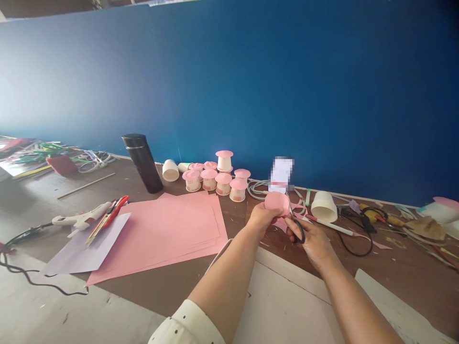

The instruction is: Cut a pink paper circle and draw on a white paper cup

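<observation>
The thin, round pink paper disc [275, 201] is pinched in the left hand [263, 220], the thumb across its near edge and the other fingers mostly hidden. Just right of the disc are the black-handled metal scissors [299, 233], their long axis running away from the person and leaning slightly left, the blades along the disc's right edge; whether they touch the paper or stand parted, I cannot tell. The right hand [314, 241] wraps the handle loops on the disc's near right side, so it is the nearer to the scissors, and the left the nearer to the paper. Both hands are over the dark brown tabletop [235, 219]. Left of the disc stand small white cups with pink paper caps [224, 185]; farther left lie large, flat pink paper sheets [172, 229]
</observation>
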Available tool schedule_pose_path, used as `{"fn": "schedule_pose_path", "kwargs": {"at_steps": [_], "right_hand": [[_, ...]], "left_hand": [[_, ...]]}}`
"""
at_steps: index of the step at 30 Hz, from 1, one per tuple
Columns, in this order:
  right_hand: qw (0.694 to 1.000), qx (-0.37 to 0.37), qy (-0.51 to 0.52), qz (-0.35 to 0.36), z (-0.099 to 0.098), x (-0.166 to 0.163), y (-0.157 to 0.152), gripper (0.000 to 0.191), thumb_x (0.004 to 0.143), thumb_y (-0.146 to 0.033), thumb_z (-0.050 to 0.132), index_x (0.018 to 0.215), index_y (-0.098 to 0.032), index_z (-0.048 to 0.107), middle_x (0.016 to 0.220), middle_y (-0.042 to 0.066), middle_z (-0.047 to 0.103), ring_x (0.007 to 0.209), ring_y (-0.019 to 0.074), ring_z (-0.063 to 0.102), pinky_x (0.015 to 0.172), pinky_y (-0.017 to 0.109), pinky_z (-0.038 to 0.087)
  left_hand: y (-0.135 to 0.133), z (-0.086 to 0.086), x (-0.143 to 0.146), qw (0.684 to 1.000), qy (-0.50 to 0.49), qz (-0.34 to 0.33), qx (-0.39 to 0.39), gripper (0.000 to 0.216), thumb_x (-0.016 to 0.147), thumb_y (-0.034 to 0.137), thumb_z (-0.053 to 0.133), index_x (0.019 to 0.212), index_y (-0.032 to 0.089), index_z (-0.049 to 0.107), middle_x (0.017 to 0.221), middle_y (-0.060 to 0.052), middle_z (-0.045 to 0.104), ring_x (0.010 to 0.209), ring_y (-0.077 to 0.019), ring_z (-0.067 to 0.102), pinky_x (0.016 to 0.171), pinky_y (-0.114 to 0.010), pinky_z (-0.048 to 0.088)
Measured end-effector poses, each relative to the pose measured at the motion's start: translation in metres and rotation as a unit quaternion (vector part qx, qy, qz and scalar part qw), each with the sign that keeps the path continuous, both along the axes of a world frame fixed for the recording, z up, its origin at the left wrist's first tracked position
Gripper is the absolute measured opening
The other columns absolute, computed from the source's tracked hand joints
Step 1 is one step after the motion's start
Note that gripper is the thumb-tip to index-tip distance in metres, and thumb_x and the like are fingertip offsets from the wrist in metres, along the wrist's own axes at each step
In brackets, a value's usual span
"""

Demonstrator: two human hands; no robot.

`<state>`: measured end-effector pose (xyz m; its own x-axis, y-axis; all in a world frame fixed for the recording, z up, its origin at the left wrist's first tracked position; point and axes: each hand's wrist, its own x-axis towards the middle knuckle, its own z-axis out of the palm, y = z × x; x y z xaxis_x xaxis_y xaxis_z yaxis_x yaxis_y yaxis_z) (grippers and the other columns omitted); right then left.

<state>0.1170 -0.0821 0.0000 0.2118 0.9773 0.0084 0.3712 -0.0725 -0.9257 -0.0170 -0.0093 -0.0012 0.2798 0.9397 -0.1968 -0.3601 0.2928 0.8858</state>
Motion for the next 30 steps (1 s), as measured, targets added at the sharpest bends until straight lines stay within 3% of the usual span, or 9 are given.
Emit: {"fn": "schedule_pose_path", "kwargs": {"at_steps": [8,24,30], "right_hand": [[1.0,0.004,0.021,-0.002,-0.0051,0.0016,0.0012,0.042,0.077,-0.063,0.066,0.077,-0.021,0.07,0.066,0.0,0.062,0.059,0.0139,0.054,0.054,0.026,0.039],[1.0,-0.002,0.025,-0.018,0.0027,-0.0038,-0.0009,0.044,0.074,-0.063,0.068,0.075,-0.02,0.069,0.062,0.0,0.059,0.056,0.0128,0.05,0.05,0.025,0.035],[0.995,0.007,0.081,-0.051,-0.0017,-0.0032,0.0018,0.049,0.07,-0.062,0.072,0.089,-0.018,0.074,0.067,0.003,0.064,0.059,0.0141,0.055,0.05,0.025,0.036]], "left_hand": [[-0.0012,0.0019,-0.0005,1.0,-0.001,0.001,-0.006,0.032,0.061,0.017,0.078,0.091,0.01,0.067,0.076,-0.005,0.064,0.06,-0.0091,0.05,0.055,-0.022,0.039],[-0.0001,0.0017,-0.0004,1.0,0.003,0.011,-0.012,0.032,0.061,0.019,0.078,0.09,0.01,0.067,0.075,-0.005,0.063,0.061,-0.0102,0.052,0.056,-0.023,0.041],[-0.0011,0.0036,-0.0008,1.0,-0.003,0.012,-0.014,0.027,0.063,0.018,0.077,0.087,0.011,0.067,0.071,-0.004,0.062,0.06,-0.0098,0.052,0.055,-0.022,0.041]]}}
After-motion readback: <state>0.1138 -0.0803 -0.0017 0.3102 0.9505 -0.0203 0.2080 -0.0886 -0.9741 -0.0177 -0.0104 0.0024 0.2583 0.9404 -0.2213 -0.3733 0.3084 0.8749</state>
